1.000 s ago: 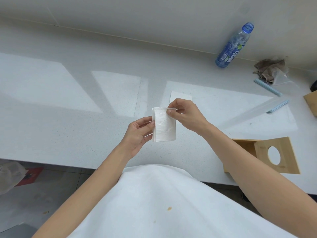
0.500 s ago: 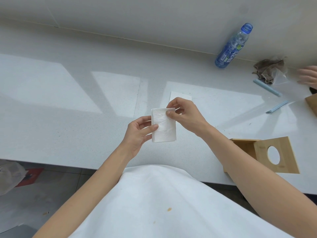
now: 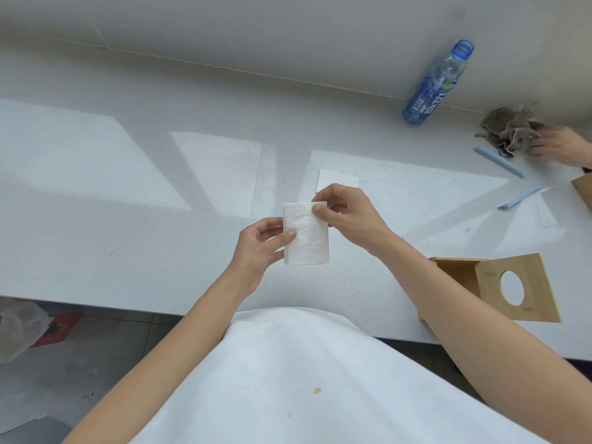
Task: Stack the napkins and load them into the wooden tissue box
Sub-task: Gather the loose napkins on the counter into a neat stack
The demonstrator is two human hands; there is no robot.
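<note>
A pale grey speckled counter [image 3: 128, 200] fills most of the frame, running from the left edge to the right, with bright slanted patches of sunlight lying across it. Along the top of the frame a plain off-white wall [image 3: 256, 24] meets the counter at a thin seam. At lower left, below the counter's front edge, grey floor tiles [image 3: 105, 344] show, with a crumpled clear plastic bag [image 3: 19, 328] and something red [image 3: 59, 326] beside it.

In the middle of the frame both hands hold a small stack of folded white napkins [image 3: 307, 238] above the counter. The left hand [image 3: 259, 248] pinches the stack's left edge between thumb and fingers; the right hand [image 3: 349, 216] pinches its upper right corner. Just behind the right hand another white napkin [image 3: 336, 178] lies flat on the counter.

At right, near the counter's front edge, the wooden tissue box [image 3: 461, 274] stands open, its lid [image 3: 525, 290] with a round hole tilted up toward the camera; the right forearm crosses part of the box. At the far right edge a corner of another wooden piece [image 3: 584, 193] shows.

In the upper right a blue plastic bottle [image 3: 435, 84] without a cap stands by the wall. To its right a crumpled brown-grey cloth [image 3: 509, 129] lies on the counter, with another person's hand [image 3: 560, 144] on it. Two pale blue sticks [image 3: 499, 161] lie on the counter below the cloth.

The lower frame is filled by the wearer's white garment [image 3: 288, 379], which bears a small brown spot.
</note>
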